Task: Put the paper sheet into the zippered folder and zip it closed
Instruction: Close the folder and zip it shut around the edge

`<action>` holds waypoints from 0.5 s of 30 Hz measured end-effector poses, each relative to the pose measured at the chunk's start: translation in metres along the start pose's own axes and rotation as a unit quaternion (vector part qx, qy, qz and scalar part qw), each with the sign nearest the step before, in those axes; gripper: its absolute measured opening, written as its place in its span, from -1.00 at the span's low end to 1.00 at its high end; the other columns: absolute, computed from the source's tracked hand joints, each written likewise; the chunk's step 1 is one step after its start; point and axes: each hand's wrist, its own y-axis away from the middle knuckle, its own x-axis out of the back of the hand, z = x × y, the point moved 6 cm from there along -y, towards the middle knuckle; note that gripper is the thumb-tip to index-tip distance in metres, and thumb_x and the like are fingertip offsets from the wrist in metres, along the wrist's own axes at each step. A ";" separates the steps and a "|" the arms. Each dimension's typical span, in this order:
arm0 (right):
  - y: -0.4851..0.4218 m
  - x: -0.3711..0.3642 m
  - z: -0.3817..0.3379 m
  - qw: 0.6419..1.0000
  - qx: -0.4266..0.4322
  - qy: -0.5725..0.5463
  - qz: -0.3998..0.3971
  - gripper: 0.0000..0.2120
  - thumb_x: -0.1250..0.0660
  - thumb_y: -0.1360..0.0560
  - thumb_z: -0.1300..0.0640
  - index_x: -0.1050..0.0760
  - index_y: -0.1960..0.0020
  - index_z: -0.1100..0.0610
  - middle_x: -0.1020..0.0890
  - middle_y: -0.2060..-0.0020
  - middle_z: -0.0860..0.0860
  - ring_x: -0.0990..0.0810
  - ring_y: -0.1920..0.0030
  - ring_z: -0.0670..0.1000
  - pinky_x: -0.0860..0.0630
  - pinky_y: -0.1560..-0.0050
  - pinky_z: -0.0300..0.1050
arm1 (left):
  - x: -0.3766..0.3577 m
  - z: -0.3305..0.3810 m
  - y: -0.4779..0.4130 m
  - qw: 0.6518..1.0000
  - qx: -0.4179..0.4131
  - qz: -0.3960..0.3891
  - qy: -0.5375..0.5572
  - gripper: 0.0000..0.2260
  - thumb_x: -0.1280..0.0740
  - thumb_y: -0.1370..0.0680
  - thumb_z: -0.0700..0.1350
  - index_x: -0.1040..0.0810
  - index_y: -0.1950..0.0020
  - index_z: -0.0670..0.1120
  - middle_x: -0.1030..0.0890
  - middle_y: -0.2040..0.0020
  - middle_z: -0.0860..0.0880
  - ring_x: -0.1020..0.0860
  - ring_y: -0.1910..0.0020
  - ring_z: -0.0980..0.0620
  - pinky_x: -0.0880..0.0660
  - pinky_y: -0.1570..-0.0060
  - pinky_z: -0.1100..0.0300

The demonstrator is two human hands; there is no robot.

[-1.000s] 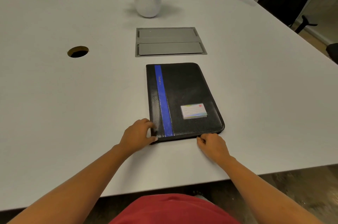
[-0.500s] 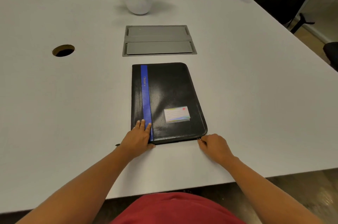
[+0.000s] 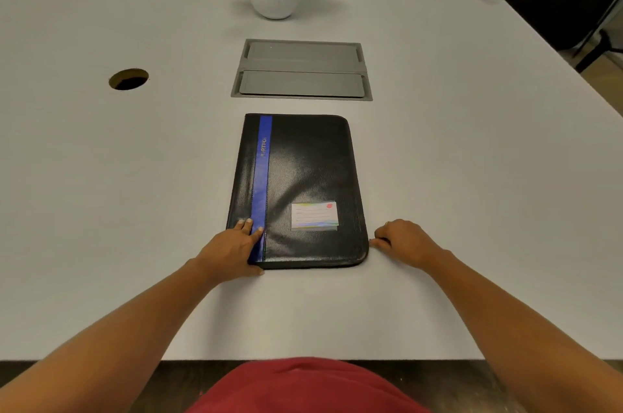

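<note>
Black zippered folder with blue stripe (image 3: 303,190) lay closed on white table (image 3: 101,210); left hand (image 3: 232,249) pressed flat on its near-left corner, right hand (image 3: 404,242) curled at near-right edge, grip hidden.

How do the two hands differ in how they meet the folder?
The left hand lies flat on the folder, fingers straight; the right hand sits beside it, fingers curled. The left covers the near-left corner; the right meets the right edge, apparently pinching it. Both touch the folder.

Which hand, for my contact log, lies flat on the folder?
The left hand, fingers straight on the folder; the right hand curls at its corner.
</note>
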 end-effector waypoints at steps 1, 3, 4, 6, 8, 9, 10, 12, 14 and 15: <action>-0.004 0.002 0.001 1.000 0.005 0.006 -0.002 -0.64 -0.15 -0.57 -0.04 -0.43 0.27 0.20 -0.46 0.34 0.07 -0.43 0.27 0.03 -0.39 0.18 -0.05 | 0.000 0.000 0.000 1.000 0.001 -0.002 0.001 -0.21 -0.24 -0.51 0.22 0.07 -0.54 -0.12 0.02 -0.55 -0.17 -0.07 -0.52 -0.11 -0.19 -0.42 0.11; -0.011 0.006 0.004 1.000 0.011 0.016 -0.005 -0.64 -0.15 -0.57 -0.04 -0.41 0.28 0.18 -0.46 0.35 0.08 -0.42 0.28 0.04 -0.42 0.16 -0.03 | 0.001 0.000 0.000 1.000 0.004 -0.005 -0.001 -0.21 -0.24 -0.51 0.22 0.07 -0.54 -0.11 0.03 -0.55 -0.16 -0.09 -0.52 -0.10 -0.21 -0.41 0.11; -0.014 0.008 0.005 1.000 0.013 0.019 -0.005 -0.64 -0.15 -0.57 -0.03 -0.41 0.29 0.17 -0.47 0.35 0.08 -0.42 0.29 0.04 -0.42 0.17 -0.03 | 0.001 0.000 0.000 1.000 0.005 -0.006 -0.003 -0.21 -0.24 -0.51 0.22 0.07 -0.54 -0.10 0.03 -0.55 -0.16 -0.11 -0.51 -0.10 -0.21 -0.40 0.12; -0.021 0.013 0.007 1.000 0.014 0.020 0.000 -0.63 -0.14 -0.57 -0.02 -0.43 0.26 0.21 -0.47 0.34 0.09 -0.43 0.28 0.05 -0.40 0.18 -0.04 | 0.002 0.001 0.000 1.000 0.008 -0.009 -0.008 -0.21 -0.24 -0.50 0.23 0.07 -0.54 -0.10 0.03 -0.55 -0.15 -0.13 -0.51 -0.09 -0.21 -0.40 0.13; -0.028 0.016 0.007 1.000 0.016 0.013 0.004 -0.63 -0.13 -0.58 -0.01 -0.47 0.21 0.25 -0.48 0.31 0.12 -0.42 0.26 0.05 -0.39 0.16 -0.03 | 0.004 0.001 0.001 1.000 0.009 -0.009 -0.010 -0.19 -0.22 -0.49 0.28 0.05 -0.54 -0.10 0.01 -0.55 -0.15 -0.15 -0.50 -0.09 -0.23 -0.38 0.13; -0.031 0.017 0.007 1.000 0.018 0.013 0.004 -0.64 -0.12 -0.58 -0.01 -0.45 0.21 0.23 -0.47 0.30 0.13 -0.41 0.25 0.04 -0.38 0.16 -0.04 | 0.006 0.001 0.001 1.000 0.013 -0.011 -0.011 -0.17 -0.19 -0.47 0.33 0.02 -0.54 -0.10 -0.03 -0.54 -0.15 -0.19 -0.48 -0.08 -0.25 -0.37 0.13; -0.032 0.017 0.007 1.000 0.019 0.013 0.006 -0.66 -0.12 -0.58 -0.02 -0.40 0.24 0.19 -0.46 0.30 0.12 -0.40 0.24 0.04 -0.36 0.16 -0.05 | 0.007 0.000 0.001 1.000 0.018 -0.011 -0.010 -0.15 -0.15 -0.43 0.38 -0.04 -0.53 -0.10 -0.10 -0.53 -0.15 -0.26 -0.45 -0.08 -0.30 -0.34 0.13; -0.034 0.016 0.009 1.000 0.018 0.001 0.021 -0.67 -0.14 -0.57 -0.02 -0.36 0.27 0.16 -0.48 0.30 0.13 -0.44 0.24 0.08 -0.37 0.18 -0.05 | 0.012 -0.002 -0.001 0.999 0.036 0.000 0.002 -0.16 -0.08 -0.38 0.46 -0.25 -0.46 -0.09 -0.34 -0.41 -0.13 -0.43 -0.29 -0.06 -0.42 -0.21 0.13; -0.035 0.014 0.013 0.998 0.015 -0.045 0.050 -0.67 -0.20 -0.55 0.00 -0.47 0.24 0.22 -0.58 0.24 0.16 -0.51 0.18 0.13 -0.41 0.15 -0.02 | 0.022 -0.002 -0.005 0.997 0.058 0.054 0.020 -0.36 -0.11 -0.45 0.39 -0.45 -0.28 -0.07 -0.52 -0.21 -0.06 -0.53 -0.11 -0.03 -0.50 -0.07 0.12; -0.037 0.013 0.014 0.995 0.013 -0.077 0.066 -0.71 -0.24 -0.53 0.02 -0.55 0.17 0.22 -0.60 0.20 0.16 -0.54 0.14 0.13 -0.42 0.11 -0.02 | 0.029 0.000 -0.007 0.992 0.067 0.098 0.037 -0.45 -0.12 -0.48 0.34 -0.48 -0.21 -0.07 -0.54 -0.18 -0.04 -0.54 -0.09 -0.02 -0.51 -0.05 0.10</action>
